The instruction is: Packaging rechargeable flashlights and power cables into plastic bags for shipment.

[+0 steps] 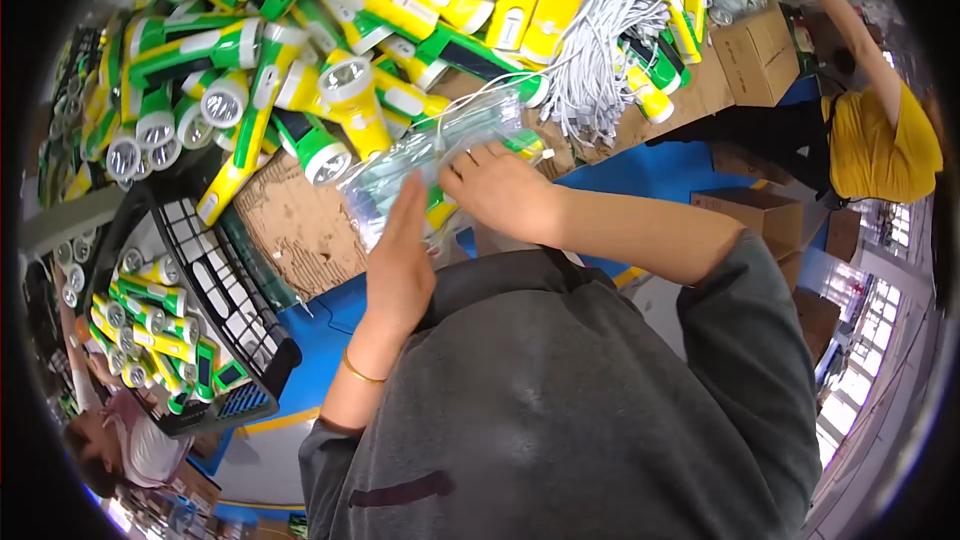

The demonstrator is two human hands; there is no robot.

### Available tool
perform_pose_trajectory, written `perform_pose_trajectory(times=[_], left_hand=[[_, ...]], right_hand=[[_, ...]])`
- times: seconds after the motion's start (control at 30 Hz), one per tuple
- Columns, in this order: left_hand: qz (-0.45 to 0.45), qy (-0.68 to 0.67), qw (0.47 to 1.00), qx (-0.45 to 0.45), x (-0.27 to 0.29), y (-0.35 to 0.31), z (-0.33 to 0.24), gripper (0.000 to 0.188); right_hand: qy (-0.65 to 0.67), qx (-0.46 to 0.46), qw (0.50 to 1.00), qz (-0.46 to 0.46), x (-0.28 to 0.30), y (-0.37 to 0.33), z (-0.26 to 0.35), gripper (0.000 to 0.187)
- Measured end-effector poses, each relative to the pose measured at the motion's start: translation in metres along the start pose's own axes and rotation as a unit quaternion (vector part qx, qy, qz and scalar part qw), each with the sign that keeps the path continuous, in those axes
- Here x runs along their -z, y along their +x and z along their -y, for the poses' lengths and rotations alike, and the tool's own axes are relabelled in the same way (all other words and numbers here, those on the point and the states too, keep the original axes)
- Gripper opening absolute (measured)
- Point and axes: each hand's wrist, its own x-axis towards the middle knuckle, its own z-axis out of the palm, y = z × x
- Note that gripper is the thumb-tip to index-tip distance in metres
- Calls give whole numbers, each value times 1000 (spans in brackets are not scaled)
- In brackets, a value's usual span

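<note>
Lying across the near edge of the cardboard-covered desk (300,220), in the head view, is a clear plastic bag (388,180), with the person's two hands at it. Its long axis slants from lower left, by the left hand (398,265), up to the upper right, below a bundle of white cables (605,45). Something green and yellow shows through the film on either side of the right hand (500,190); whether this is one flashlight or two pieces, and which way its lens faces, cannot be told, since that hand covers the middle.

The left hand is held flat, fingers straight and together, pointing away from the body along the bag's near side, with no grip on it to be seen. The right hand lies palm down over the bag, fingers bent and pointing left; its fingertips are blurred, so whether they pinch the film is unclear. A loose white cable (445,120) crosses the bag's far part.

Beyond, a heap of yellow and green flashlights (355,105) points every way, cut off at the top. A black basket (285,350) at the left holds more, small and hard to make out. A person in a yellow top (885,145), at the right, is partly lost in the dark rim.
</note>
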Motion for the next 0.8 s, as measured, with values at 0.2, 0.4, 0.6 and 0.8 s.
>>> perform_pose_trajectory(times=[0.2, 0.4, 0.6, 0.8], left_hand=[[34, 29, 999, 22, -8, 5, 21, 53], [-1, -67, 989, 134, -11, 27, 12, 40], [27, -51, 990, 130, -5, 28, 14, 48], [44, -93, 982, 161, -2, 26, 27, 54]], right_hand=[[559, -227, 797, 20, 41, 5, -62, 11], [50, -95, 994, -31, 12, 40, -121, 10], [111, -42, 993, -1, 13, 37, -133, 8], [131, 3, 982, -135, 35, 35, -150, 12]])
